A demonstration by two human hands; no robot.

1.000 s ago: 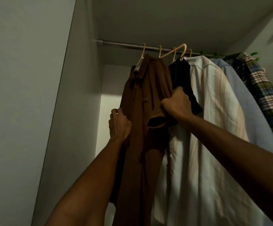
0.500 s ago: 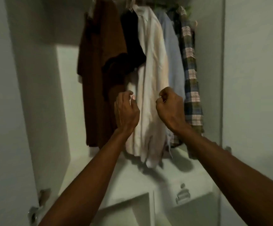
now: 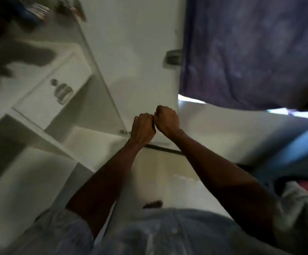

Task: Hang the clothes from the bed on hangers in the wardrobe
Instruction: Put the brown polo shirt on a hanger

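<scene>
At the far left, the white wardrobe (image 3: 44,100) shows a drawer front with a metal handle (image 3: 63,92). At center, the left hand (image 3: 142,128) and right hand (image 3: 167,120) are both clenched, knuckles touching, grasping nothing. Right of them hangs a purple curtain (image 3: 250,52). Clothes (image 3: 300,208) lie blurred at the lower right edge; I cannot tell on what.

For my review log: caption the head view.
Both empty fists, left hand and right hand, meet knuckle to knuckle before the white wardrobe door.
</scene>
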